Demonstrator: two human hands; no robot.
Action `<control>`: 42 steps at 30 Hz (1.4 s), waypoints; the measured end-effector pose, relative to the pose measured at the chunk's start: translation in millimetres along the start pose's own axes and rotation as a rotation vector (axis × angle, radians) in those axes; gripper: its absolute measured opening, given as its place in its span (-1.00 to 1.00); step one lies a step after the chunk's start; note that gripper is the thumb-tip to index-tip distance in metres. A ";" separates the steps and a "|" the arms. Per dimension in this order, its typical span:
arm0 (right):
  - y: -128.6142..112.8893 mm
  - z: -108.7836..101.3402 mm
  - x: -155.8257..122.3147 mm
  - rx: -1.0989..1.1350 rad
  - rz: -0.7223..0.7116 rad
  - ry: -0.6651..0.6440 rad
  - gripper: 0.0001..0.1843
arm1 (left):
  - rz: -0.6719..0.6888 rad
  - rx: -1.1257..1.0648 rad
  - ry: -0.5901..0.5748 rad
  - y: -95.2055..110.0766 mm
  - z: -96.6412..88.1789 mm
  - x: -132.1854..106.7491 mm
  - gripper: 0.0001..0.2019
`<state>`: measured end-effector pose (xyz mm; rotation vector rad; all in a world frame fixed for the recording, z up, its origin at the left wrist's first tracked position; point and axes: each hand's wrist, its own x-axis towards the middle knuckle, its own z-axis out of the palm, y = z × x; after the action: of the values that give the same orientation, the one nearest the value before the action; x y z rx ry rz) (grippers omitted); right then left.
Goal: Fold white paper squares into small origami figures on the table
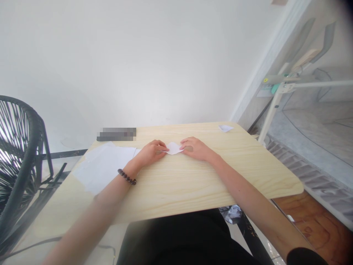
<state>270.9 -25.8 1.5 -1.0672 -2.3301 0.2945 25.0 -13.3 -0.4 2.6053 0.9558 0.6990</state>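
A small piece of folded white paper (173, 148) is held just above or on the wooden table (176, 184), between my two hands. My left hand (151, 152), with a dark bead bracelet on its wrist, pinches the paper's left corner between thumb and fingers. On the other side, my right hand (195, 148) grips the right corner the same way. The paper bulges a little in the middle. Whether it touches the tabletop I cannot tell.
Loose white sheets (110, 162) lie at the table's left. Another folded paper piece (225, 128) rests at the far right. A pixelated dark object (117, 134) is at the back left. A black woven chair (22, 147) stands left; a white wall (165, 66) rises behind.
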 end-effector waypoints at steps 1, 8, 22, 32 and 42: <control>-0.3 -0.9 0.1 -0.023 -0.008 0.001 -0.83 | 0.011 0.019 0.004 -0.3 0.0 0.0 -0.75; -4.0 -4.7 2.3 -0.021 -0.009 -0.018 -0.74 | 0.001 0.108 -0.008 4.4 -4.4 3.0 -0.72; -7.7 8.5 3.5 0.130 0.029 -0.031 -0.72 | 0.014 0.125 0.018 6.2 -0.1 2.0 -0.72; -6.9 14.5 5.4 0.157 0.147 -0.005 -0.77 | -0.099 0.114 0.001 9.1 3.0 5.2 -0.71; -5.8 21.8 9.9 0.024 0.138 0.006 -0.73 | -0.176 0.090 0.038 5.8 3.7 6.0 -0.71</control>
<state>249.7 -21.5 -10.1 -1.2171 -2.2460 0.3702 34.0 -13.9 0.8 2.5510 1.2378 0.6768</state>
